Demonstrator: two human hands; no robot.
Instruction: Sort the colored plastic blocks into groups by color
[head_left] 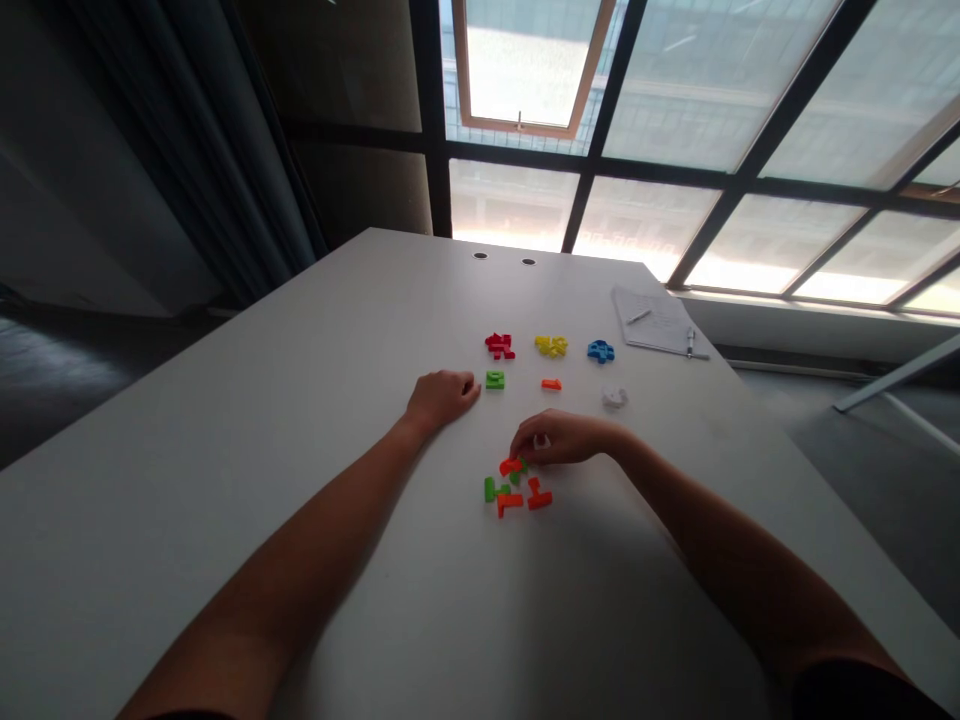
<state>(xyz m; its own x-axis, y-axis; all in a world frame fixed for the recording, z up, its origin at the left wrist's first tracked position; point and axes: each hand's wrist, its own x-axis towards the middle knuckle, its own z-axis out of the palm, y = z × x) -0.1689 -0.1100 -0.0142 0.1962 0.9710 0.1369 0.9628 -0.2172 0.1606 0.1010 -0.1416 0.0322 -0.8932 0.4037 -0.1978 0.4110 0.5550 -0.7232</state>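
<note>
My right hand point(564, 437) reaches over a small pile with its fingertips pinched on an orange plastic puzzle piece point(511, 466). Just under it is a green piece point(515, 479), partly hidden. Nearer to me in the same pile lie another green piece point(491, 490), an orange piece point(509, 504) and a second orange piece point(539, 496). My left hand point(442, 398) rests on the table in a loose fist, beside a flat green piece point(495, 380) and apart from it. Nothing shows in its curled fingers.
Beyond my hands, red pieces point(500, 346), yellow pieces point(551, 346) and blue pieces point(601, 351) sit in a row on the white table point(300, 400). A lone orange piece point(551, 384) and white pieces point(614, 398) lie nearer. Papers point(656, 318) with pens lie at the right edge.
</note>
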